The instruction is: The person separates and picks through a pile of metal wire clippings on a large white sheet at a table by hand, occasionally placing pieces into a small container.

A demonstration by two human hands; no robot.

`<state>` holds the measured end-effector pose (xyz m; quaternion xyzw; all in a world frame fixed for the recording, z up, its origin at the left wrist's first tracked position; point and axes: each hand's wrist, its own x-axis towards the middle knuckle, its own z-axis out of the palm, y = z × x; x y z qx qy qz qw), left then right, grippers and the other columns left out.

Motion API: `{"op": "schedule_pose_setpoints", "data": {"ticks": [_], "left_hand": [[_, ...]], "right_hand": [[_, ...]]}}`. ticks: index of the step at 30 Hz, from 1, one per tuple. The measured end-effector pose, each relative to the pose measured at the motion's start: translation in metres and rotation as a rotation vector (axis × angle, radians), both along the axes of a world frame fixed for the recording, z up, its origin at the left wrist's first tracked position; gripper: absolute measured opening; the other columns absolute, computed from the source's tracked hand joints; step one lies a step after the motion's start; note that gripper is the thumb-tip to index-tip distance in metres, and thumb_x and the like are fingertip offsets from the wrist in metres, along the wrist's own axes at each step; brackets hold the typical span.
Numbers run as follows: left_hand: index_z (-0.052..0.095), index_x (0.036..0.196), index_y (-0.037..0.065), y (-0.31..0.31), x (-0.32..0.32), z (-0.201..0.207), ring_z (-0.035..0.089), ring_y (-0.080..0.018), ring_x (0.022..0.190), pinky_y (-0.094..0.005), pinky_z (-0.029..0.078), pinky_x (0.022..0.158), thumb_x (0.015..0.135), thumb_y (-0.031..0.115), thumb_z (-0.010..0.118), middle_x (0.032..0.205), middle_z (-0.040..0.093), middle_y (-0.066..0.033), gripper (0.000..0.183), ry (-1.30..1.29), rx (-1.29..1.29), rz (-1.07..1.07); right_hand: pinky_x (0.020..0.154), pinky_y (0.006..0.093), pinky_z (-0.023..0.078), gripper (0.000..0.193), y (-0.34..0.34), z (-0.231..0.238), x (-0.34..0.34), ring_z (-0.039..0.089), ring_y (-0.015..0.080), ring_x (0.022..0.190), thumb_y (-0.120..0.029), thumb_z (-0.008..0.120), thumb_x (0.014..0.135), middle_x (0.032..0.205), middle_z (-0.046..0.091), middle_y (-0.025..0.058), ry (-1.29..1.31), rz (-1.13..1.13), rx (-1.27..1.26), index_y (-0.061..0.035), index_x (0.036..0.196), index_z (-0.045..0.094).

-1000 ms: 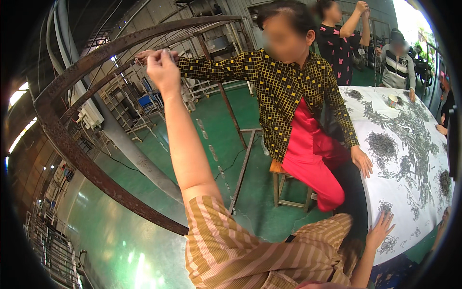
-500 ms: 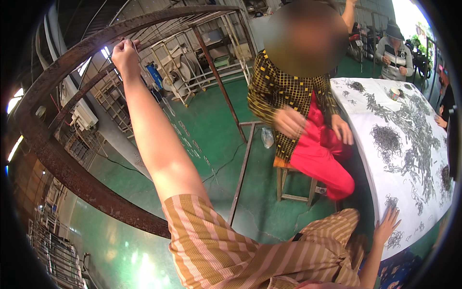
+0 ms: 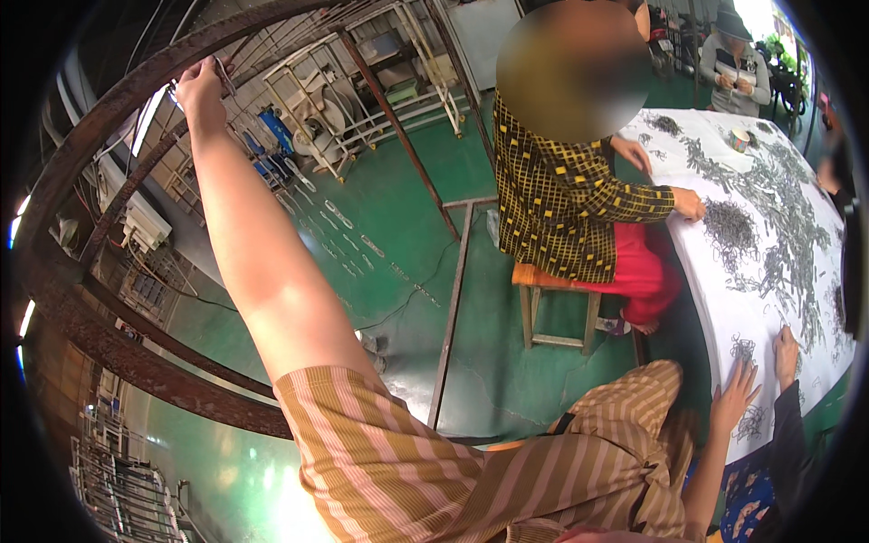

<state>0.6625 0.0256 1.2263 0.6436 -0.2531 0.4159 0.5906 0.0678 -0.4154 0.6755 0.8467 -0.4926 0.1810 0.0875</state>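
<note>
My left hand (image 3: 203, 89) is raised at the end of a stretched arm, high at the far left, beside a rusty metal frame (image 3: 100, 86). Its fingers are closed, and a thin metallic edge shows at the fingertips, too small to name. Several rows of pale, link-like pieces (image 3: 339, 214) run diagonally below it; where they attach is unclear. My right hand (image 3: 738, 398) lies flat with fingers spread on the white-covered table (image 3: 724, 312). Beside its fingers are small bunches of dark wire-like loops (image 3: 742, 351).
Larger piles of dark loops (image 3: 730, 226) and a small tub (image 3: 740, 138) lie on the table. A person in a checked top (image 3: 566, 208) sits on a wooden stool (image 3: 557, 312). Another person's hand (image 3: 787, 356) works near my right hand; a person in a grey top (image 3: 738, 86) is farther back.
The seated person has turned to the table and reached to a pile of loops. A dark-sleeved hand has come in at the right. The view has shifted slightly; my hands keep their poses.
</note>
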Motion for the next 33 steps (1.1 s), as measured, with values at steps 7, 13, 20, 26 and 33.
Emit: {"op": "schedule_pose_setpoints", "data": {"ticks": [7, 13, 20, 26, 33], "left_hand": [[0.05, 0.104, -0.007, -0.001, -0.032, -0.028, 0.063, -0.0216, 0.084, -0.0276, 0.052, 0.066, 0.083, 0.012, 0.059, 0.093, 0.062, -0.017, 0.03, -0.083, -0.103, -0.109], [0.047, 0.108, -0.003, 0.036, -0.081, -0.113, 0.061, -0.0226, 0.089, -0.0284, 0.049, 0.077, 0.085, 0.01, 0.056, 0.097, 0.06, -0.0165, 0.028, -0.166, -0.237, 0.035], [0.048, 0.097, -0.005, 0.1, -0.048, -0.339, 0.059, -0.0181, 0.073, -0.0262, 0.053, 0.061, 0.082, 0.003, 0.056, 0.088, 0.056, -0.0117, 0.019, 0.116, -0.599, 0.332], [0.055, 0.093, -0.003, 0.097, -0.064, -0.516, 0.061, -0.018, 0.066, -0.0274, 0.05, 0.058, 0.078, 0.002, 0.055, 0.076, 0.062, -0.0116, 0.016, 0.473, -0.542, 0.765], [0.061, 0.102, 0.001, 0.052, -0.072, -0.583, 0.061, -0.018, 0.075, -0.0293, 0.049, 0.068, 0.076, 0.011, 0.064, 0.086, 0.065, -0.0114, 0.028, 0.826, -0.058, 0.738]], "right_hand": [[0.106, 0.0497, 0.011, 0.081, 0.002, 0.004, 0.0, 0.018, 0.0284, 0.132, -0.005, 0.064, 0.067, 0.142, 0.023, 0.0117, 0.021, -0.008, -0.014, -0.0135, 0.137, 0.024], [0.106, 0.0496, 0.012, 0.08, 0.0, 0.0, 0.001, 0.019, 0.0282, 0.132, -0.005, 0.063, 0.069, 0.142, 0.023, 0.0104, 0.011, -0.011, -0.033, -0.0146, 0.137, 0.024], [0.106, 0.0493, 0.012, 0.076, -0.004, -0.005, -0.002, 0.018, 0.0267, 0.132, -0.007, 0.061, 0.071, 0.142, 0.023, 0.0083, 0.027, -0.001, -0.045, -0.0147, 0.137, 0.025], [0.106, 0.0488, 0.012, 0.073, -0.002, -0.001, -0.002, 0.018, 0.0261, 0.132, -0.008, 0.059, 0.073, 0.142, 0.023, 0.0084, 0.071, -0.015, -0.058, -0.0149, 0.137, 0.025], [0.106, 0.0485, 0.013, 0.073, -0.005, -0.006, -0.004, 0.019, 0.0259, 0.132, -0.01, 0.059, 0.074, 0.142, 0.023, 0.0082, 0.082, -0.019, -0.069, -0.0147, 0.137, 0.024]]}}
